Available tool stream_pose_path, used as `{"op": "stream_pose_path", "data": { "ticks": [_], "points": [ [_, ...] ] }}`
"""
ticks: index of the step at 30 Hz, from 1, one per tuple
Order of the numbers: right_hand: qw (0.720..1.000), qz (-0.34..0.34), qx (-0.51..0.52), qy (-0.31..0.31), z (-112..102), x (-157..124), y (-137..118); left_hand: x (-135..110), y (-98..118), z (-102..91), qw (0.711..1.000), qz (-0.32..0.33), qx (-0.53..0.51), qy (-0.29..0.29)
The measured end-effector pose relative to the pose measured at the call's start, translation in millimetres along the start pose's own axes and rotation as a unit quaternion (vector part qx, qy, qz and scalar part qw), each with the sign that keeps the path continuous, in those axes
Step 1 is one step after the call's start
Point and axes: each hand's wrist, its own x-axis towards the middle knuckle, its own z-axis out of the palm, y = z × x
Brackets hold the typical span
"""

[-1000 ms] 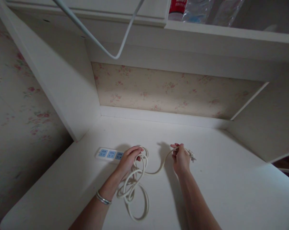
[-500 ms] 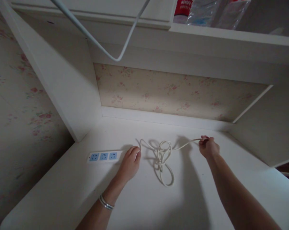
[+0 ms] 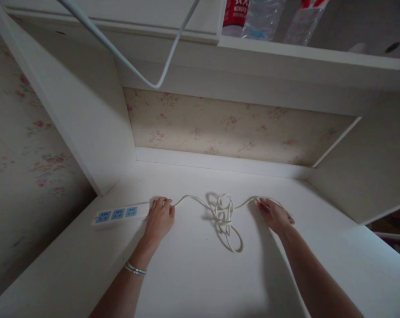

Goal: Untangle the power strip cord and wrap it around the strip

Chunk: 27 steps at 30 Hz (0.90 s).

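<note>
A white power strip (image 3: 117, 214) with three blue sockets lies at the left of the white desk (image 3: 200, 278). My left hand (image 3: 160, 217) rests on its right end, fingers curled over it. A cream cable (image 3: 224, 216) runs from there into a tangled knot of loops at mid-desk, then on to my right hand (image 3: 272, 214). That hand lies over the cable's far end, fingers closed on it; the plug is mostly hidden beneath the hand.
A flowered wallpaper panel backs the desk recess. White side panels rise at left and right. A shelf overhead holds plastic bottles (image 3: 253, 17). A white cord (image 3: 133, 66) hangs in a loop from above. The desk's left edge drops off beside a flowered wall.
My hands moved apart: the left slid the power strip leftwards, the right pulled the cable end to the right. The loose coil tightened into a small tangle.
</note>
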Motion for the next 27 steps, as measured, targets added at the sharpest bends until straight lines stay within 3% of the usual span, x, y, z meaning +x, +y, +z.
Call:
{"op": "stream_pose_path", "data": {
  "ticks": [6,9,12,14,17,20,22,24,27],
  "points": [
    [0.991,0.039,-0.101,-0.081,34,-64,22,2,1,-4.4,0.999,-0.016,-0.009,0.045],
    [0.973,-0.002,-0.182,-0.142,55,-101,34,0,17,-8.0,0.99,-0.018,-0.123,0.065],
    [0.944,-0.095,-0.258,-0.182,71,-125,42,-5,40,-8.7,0.951,-0.053,-0.304,0.016],
    [0.934,-0.134,-0.249,-0.22,78,-133,44,-9,55,-7.6,0.895,-0.126,-0.423,-0.065],
    [0.928,-0.153,-0.185,-0.285,89,-140,44,-16,72,-5.3,0.777,-0.223,-0.563,-0.171],
    [0.931,-0.152,-0.138,-0.301,100,-148,43,-17,79,-5.3,0.653,-0.249,-0.669,-0.253],
    [0.93,-0.149,-0.132,-0.309,106,-156,41,-15,78,-7.8,0.585,-0.254,-0.714,-0.29],
    [0.914,-0.17,-0.147,-0.339,109,-165,38,-13,75,-11.9,0.539,-0.263,-0.744,-0.295],
    [0.851,-0.266,-0.174,-0.418,112,-179,30,-9,69,-18.1,0.499,-0.269,-0.782,-0.258]
  ]
}}
